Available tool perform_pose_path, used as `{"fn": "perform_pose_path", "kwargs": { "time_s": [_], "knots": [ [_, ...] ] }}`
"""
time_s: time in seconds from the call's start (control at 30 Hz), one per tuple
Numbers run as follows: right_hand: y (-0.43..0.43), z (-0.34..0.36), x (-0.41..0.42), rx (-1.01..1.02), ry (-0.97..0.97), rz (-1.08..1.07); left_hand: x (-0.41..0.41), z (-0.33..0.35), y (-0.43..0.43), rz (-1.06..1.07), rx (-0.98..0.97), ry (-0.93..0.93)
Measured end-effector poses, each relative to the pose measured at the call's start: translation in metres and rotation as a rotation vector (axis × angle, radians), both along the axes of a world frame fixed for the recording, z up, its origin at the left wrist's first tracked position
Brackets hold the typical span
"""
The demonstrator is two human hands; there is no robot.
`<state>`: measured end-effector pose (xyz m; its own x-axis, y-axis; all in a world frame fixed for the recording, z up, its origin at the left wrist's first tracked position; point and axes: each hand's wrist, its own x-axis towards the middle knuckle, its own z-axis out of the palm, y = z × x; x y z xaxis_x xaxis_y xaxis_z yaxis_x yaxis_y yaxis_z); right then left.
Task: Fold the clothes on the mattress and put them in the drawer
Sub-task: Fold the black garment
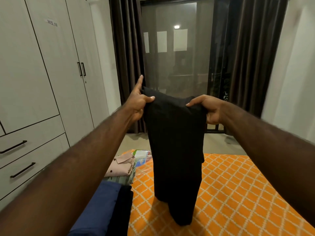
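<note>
- The left hand pinches the top left corner of a black garment between thumb and curled fingers, with the index finger pointing up toward 11 o'clock.
- The right hand is closed on the garment's top right corner, thumb on the near side and fingers tucked behind the cloth.
- Both arms reach forward from 7 and 4 o'clock, holding the garment up at the middle of the view.
- The black garment hangs straight down in a long narrow shape; its lower end touches the mattress, which has an orange cover with a cream lattice pattern.
- At 8 o'clock of the hanging garment, a folded pink shirt tops a small stack on the mattress edge.
- Nearer, at 7 o'clock, a folded blue garment lies beside a folded black one.
- At 9 o'clock stands a pale wardrobe with closed drawers carrying dark bar handles.
- At 12 o'clock, dark curtains frame a glass door.
</note>
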<state>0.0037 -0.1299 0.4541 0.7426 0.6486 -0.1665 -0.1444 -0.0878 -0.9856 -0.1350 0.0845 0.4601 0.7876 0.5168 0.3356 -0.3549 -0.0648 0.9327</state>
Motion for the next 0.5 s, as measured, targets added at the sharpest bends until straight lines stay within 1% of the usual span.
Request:
{"fn": "perform_pose_path", "kwargs": {
  "time_s": [0.1, 0.23, 0.27, 0.3, 0.33, 0.37, 0.4, 0.47, 0.5],
  "knots": [
    [0.004, 0.003, -0.004, -0.046, -0.011, -0.023, 0.007, -0.002, 0.011, 0.099, 0.064, 0.064],
    [0.006, 0.007, -0.013, -0.102, -0.05, -0.045, 0.013, -0.006, 0.015, 0.27, 0.338, 0.281],
    [0.006, 0.006, -0.016, -0.11, -0.065, -0.058, 0.015, -0.008, 0.015, 0.307, 0.395, 0.331],
    [0.007, 0.006, -0.018, -0.12, -0.097, -0.08, 0.017, -0.008, 0.014, 0.334, 0.409, 0.371],
    [0.008, 0.004, -0.019, -0.131, -0.133, -0.106, 0.018, -0.009, 0.013, 0.356, 0.385, 0.399],
    [0.009, 0.002, -0.019, -0.138, -0.162, -0.13, 0.018, -0.01, 0.014, 0.372, 0.309, 0.403],
    [0.01, -0.001, -0.018, -0.133, -0.168, -0.144, 0.017, -0.009, 0.014, 0.364, 0.169, 0.392],
    [0.013, -0.003, -0.017, -0.11, -0.113, -0.143, 0.009, -0.006, 0.008, 0.282, -0.157, 0.349],
    [0.013, -0.004, -0.016, -0.103, -0.063, -0.135, 0.005, -0.004, 0.005, 0.232, -0.244, 0.346]
  ]
}}
